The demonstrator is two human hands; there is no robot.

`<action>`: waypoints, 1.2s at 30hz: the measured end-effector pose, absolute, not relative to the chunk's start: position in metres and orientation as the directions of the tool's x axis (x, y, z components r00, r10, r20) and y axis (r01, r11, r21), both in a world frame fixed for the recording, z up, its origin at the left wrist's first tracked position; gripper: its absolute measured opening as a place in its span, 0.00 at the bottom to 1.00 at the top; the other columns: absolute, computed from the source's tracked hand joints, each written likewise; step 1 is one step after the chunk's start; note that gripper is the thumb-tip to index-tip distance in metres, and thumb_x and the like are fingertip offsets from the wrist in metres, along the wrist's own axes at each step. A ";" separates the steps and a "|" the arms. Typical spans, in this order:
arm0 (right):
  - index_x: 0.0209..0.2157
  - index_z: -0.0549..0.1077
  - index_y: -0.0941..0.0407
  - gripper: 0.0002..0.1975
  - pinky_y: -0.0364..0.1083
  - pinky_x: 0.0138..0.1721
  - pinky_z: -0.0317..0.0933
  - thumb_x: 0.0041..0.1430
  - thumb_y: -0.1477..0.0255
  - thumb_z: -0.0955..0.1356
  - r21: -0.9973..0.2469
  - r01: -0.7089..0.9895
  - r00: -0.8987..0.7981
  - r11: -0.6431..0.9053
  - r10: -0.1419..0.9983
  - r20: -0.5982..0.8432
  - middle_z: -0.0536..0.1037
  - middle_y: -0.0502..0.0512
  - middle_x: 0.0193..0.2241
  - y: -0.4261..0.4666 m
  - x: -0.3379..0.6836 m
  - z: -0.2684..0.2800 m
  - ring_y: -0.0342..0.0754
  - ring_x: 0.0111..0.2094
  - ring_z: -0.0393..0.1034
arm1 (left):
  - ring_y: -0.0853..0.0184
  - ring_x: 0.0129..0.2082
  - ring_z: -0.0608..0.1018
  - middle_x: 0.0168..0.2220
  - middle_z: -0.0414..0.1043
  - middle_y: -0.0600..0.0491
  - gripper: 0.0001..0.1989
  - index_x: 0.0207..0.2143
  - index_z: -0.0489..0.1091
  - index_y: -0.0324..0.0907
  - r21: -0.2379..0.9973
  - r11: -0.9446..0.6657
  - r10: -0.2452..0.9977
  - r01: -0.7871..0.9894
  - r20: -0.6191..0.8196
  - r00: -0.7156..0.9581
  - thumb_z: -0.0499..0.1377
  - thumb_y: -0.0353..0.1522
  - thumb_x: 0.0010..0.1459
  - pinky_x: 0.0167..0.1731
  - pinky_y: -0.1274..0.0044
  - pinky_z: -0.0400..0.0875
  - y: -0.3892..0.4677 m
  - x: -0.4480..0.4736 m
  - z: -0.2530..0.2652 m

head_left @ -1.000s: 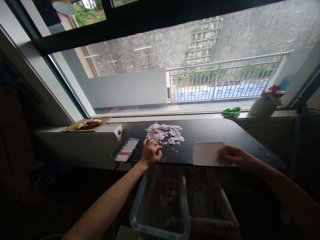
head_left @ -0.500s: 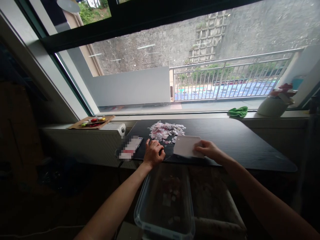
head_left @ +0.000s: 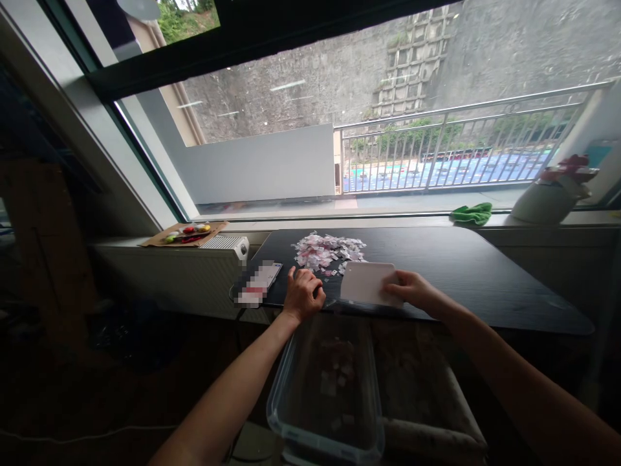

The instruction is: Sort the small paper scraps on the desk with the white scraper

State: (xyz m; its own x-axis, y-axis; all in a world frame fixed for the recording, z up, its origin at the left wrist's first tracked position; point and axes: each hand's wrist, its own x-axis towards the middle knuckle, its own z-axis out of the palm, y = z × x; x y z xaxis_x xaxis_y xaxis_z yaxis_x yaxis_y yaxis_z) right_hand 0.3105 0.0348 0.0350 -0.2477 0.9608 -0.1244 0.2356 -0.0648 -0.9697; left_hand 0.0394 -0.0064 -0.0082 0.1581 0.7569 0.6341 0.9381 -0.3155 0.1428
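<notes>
My right hand (head_left: 411, 289) grips the right side of a thin white plastic sheet (head_left: 366, 283) with rounded corners, held low over the front of the black tabletop (head_left: 436, 265). Just beyond its upper left corner lies a heap of small white and pink paper-like pieces (head_left: 320, 251). My left hand (head_left: 303, 294) is at the table's front edge, left of the sheet, fingers loosely bent and apart with nothing visible in them. Below the edge, between my forearms, stands a clear plastic bin (head_left: 323, 435) with some small pale pieces inside.
A phone (head_left: 264, 279), partly blurred out, lies at the table's left end. Behind are a radiator (head_left: 184, 275), a cardboard piece (head_left: 158, 238) with colourful items, and a green cloth (head_left: 471, 213) on the sill beside a pale container (head_left: 546, 199). A wide window fills the back.
The whole view has shifted slightly, so things appear a little further right. Both hands and the white sheet keep nearly the same place over the table.
</notes>
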 end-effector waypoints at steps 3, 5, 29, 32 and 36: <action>0.24 0.74 0.58 0.05 0.41 0.23 0.62 0.39 0.76 0.71 -0.958 0.277 -0.151 -0.074 0.981 -0.119 0.77 0.50 0.21 0.036 0.326 0.032 0.43 0.22 0.69 | 0.60 0.45 0.72 0.32 0.72 0.51 0.05 0.28 0.72 0.43 0.149 -0.312 0.761 0.938 0.631 0.152 0.55 0.31 0.52 0.60 0.56 0.49 -0.006 0.040 -0.008; 0.23 0.74 0.58 0.04 0.41 0.23 0.63 0.39 0.76 0.72 -0.953 0.293 -0.145 -0.082 0.981 -0.129 0.77 0.50 0.20 0.033 0.330 0.029 0.44 0.22 0.69 | 0.59 0.45 0.71 0.32 0.72 0.52 0.06 0.28 0.72 0.44 0.152 -0.308 0.766 0.939 0.625 0.150 0.55 0.31 0.53 0.60 0.57 0.49 -0.006 0.040 -0.008; 0.28 0.75 0.57 0.13 0.45 0.29 0.67 0.35 0.68 0.73 -0.977 0.212 -0.340 -0.021 0.936 -0.094 0.80 0.53 0.27 0.017 0.309 0.027 0.50 0.28 0.73 | 0.55 0.49 0.70 0.39 0.73 0.47 0.12 0.36 0.76 0.44 0.132 -0.075 0.717 0.988 0.696 -0.039 0.53 0.30 0.55 0.58 0.56 0.51 -0.013 -0.043 0.033; 0.27 0.75 0.56 0.13 0.46 0.28 0.66 0.35 0.65 0.72 -0.966 0.250 -0.250 0.061 0.968 -0.003 0.79 0.53 0.24 0.031 0.308 0.022 0.50 0.26 0.72 | 0.54 0.48 0.70 0.41 0.73 0.46 0.14 0.37 0.77 0.45 0.125 0.094 0.768 0.988 0.622 -0.151 0.53 0.28 0.53 0.54 0.53 0.54 -0.005 -0.081 0.036; 0.29 0.76 0.54 0.15 0.48 0.30 0.68 0.36 0.61 0.71 -0.952 0.293 -0.188 0.083 0.982 0.028 0.80 0.55 0.27 0.044 0.307 0.004 0.54 0.29 0.74 | 0.54 0.49 0.69 0.42 0.72 0.45 0.19 0.39 0.77 0.47 0.066 0.119 0.854 0.991 0.501 -0.136 0.51 0.25 0.51 0.52 0.51 0.55 0.010 -0.104 0.030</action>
